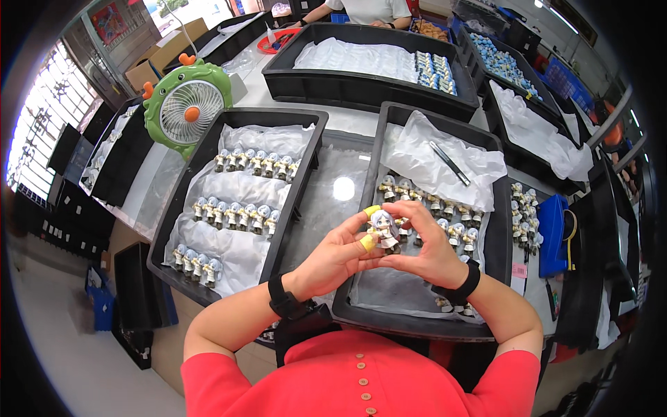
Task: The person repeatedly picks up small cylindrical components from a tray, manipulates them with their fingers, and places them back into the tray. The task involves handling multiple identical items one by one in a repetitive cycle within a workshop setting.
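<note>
Both my hands are raised over the right-hand black tray (497,267), closed around one small figurine (384,230). It stands upright, with pale lavender hair and a white and gold outfit. My left hand (332,256) pinches its left side, with yellow finger covers on the thumb and a finger. From the other side, my right hand (434,244) curls its fingers and thumb round it. Beneath and beyond the hands, rows of similar figurines (455,233) lie in this tray, partly hidden. White sheeting (417,149) covers its far part, and a dark pen-like tool (450,163) rests on it.
A black tray (313,149) to the left holds three rows of figurines (236,215) on white sheeting. Behind it stands a green fan (191,111). A large tray (368,90) lies at the back, near another person (368,10). Loose figurines (524,215) and a blue pouch (552,233) lie right.
</note>
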### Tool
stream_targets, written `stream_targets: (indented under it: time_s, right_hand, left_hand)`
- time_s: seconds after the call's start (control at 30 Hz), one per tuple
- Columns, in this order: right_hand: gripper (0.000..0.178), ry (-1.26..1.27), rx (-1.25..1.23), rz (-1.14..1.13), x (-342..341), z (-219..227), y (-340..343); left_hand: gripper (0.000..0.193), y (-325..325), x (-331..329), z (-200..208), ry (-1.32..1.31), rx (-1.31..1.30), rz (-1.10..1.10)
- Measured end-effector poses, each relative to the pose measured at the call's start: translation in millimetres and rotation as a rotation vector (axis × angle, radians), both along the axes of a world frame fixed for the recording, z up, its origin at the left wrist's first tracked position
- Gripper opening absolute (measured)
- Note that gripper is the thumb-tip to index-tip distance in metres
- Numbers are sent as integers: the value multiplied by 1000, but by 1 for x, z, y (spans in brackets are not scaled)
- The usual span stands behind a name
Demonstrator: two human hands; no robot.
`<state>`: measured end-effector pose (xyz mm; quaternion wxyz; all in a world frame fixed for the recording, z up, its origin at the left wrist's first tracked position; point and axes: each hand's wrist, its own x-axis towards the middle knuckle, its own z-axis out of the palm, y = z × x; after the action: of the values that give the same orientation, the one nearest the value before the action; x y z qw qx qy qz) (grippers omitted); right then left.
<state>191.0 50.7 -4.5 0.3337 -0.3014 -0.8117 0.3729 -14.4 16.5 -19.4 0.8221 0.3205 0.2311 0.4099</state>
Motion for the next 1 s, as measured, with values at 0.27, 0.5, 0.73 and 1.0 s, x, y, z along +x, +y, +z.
stream_targets:
  time_s: [0.27,0.5,0.73,1.0]
  right_hand:
    - [75,20,28,22,-1,-1,0]
    - [83,94,17,-21,-7,-1,-8]
    - [91,6,374,-58,-13,-1,-10]
    - [102,-32,327,1,-11,-1,-14]
  left_hand:
    - [50,0,2,4,-46,-30,-19]
    - [45,-7,11,-9,-37,-14,63]
    - [45,-12,17,4,116,63,95]
    - [49,-12,14,0,67,83,20]
